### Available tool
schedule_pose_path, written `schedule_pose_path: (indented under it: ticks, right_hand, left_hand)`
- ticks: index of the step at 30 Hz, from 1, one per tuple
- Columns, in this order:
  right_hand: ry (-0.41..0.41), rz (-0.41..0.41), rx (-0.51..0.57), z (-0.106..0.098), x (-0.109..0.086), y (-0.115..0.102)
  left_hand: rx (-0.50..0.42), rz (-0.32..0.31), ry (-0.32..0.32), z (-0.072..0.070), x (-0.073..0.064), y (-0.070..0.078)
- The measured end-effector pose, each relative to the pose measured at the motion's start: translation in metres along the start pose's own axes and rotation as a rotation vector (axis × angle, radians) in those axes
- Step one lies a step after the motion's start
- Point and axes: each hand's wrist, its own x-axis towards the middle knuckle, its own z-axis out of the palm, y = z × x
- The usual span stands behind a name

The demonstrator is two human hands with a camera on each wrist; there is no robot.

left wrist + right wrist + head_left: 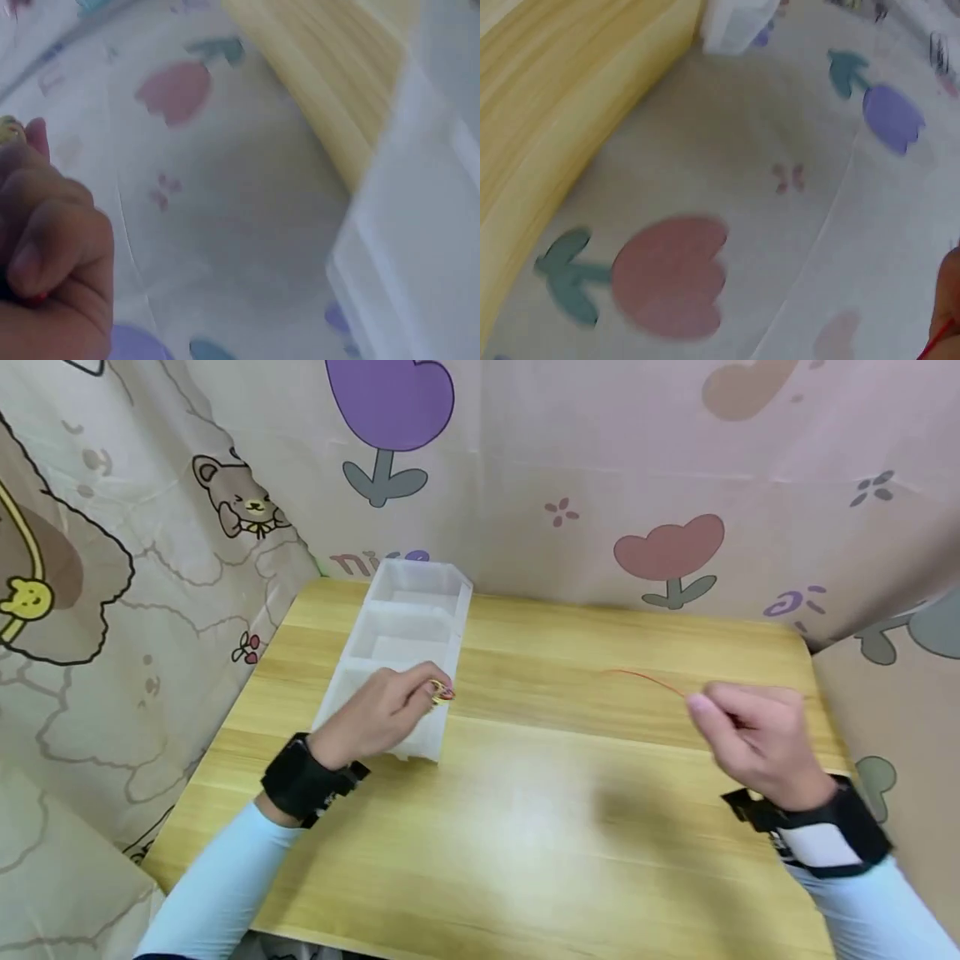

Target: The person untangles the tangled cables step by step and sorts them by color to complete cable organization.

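Note:
My left hand (382, 714) is over the near part of a white compartment tray (459, 635). Its thumb and fingertips pinch a small tangled bundle (442, 692) of thin yellow and reddish strands, which also peeks past the fingers in the left wrist view as a yellowish bundle (10, 130). Off to the right, above the table, my right hand (761, 739) pinches one end of a thin red strand (648, 677) between thumb and curled fingers. The strand's free part trails leftward in the air. At the right wrist view's edge, the red strand (936, 341) runs along the hand.
The long tray stands on the left half of the wooden table (540, 827), its compartments in a row. A printed cloth curtain (517, 485) hangs along the table's back edge, with more cloth at both sides.

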Motion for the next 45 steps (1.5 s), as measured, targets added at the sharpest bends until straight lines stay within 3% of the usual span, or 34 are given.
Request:
schedule_pose_path:
  ticks: [3,8,15,21,25,29,32,36,38,42,45]
  right_hand:
    - [-0.145,0.032,0.046,0.029,0.011,0.010]
    - [-0.401,0.130,0.022,0.091,0.022,0.045]
    - [-0.568,0.208,-0.043,0.183,0.070,0.084]
    - [-0.797,0.310,-0.168,0.248,0.106,0.119]
    - [-0.899,0.330,-0.294,0.287,0.120,0.137]
    - [-0.924,0.324,-0.395,0.317,0.126,0.149]
    - [-0.916,0.331,-0.399,0.333,0.125,0.153]
    - [-0.914,0.373,-0.309,0.344,0.125,0.155]
    - [-0.924,0.410,-0.255,0.340,0.119,0.154]
    - [-0.861,0.437,-0.124,0.318,0.124,0.140]
    - [-0.778,0.374,-0.025,0.295,0.131,0.120]
  left_hand:
    - [-0.022,0.027,0.000,0.015,-0.003,0.009]
    - [-0.052,0.011,0.013,0.039,-0.024,0.011]
    - [-0.079,-0.030,0.075,0.054,-0.036,0.015]
    - [-0.118,-0.057,0.092,0.063,-0.034,0.016]
    - [-0.117,-0.067,0.104,0.064,-0.033,0.016]
    - [-0.127,-0.081,0.119,0.062,-0.034,0.014]
    - [-0.132,-0.076,0.121,0.062,-0.034,0.014]
    - [-0.124,-0.066,0.116,0.061,-0.029,0.013]
    - [-0.135,-0.073,0.108,0.065,-0.029,0.012]
    - [-0.159,-0.104,0.116,0.064,-0.028,0.008]
    - [-0.183,-0.112,0.127,0.060,-0.029,0.003]
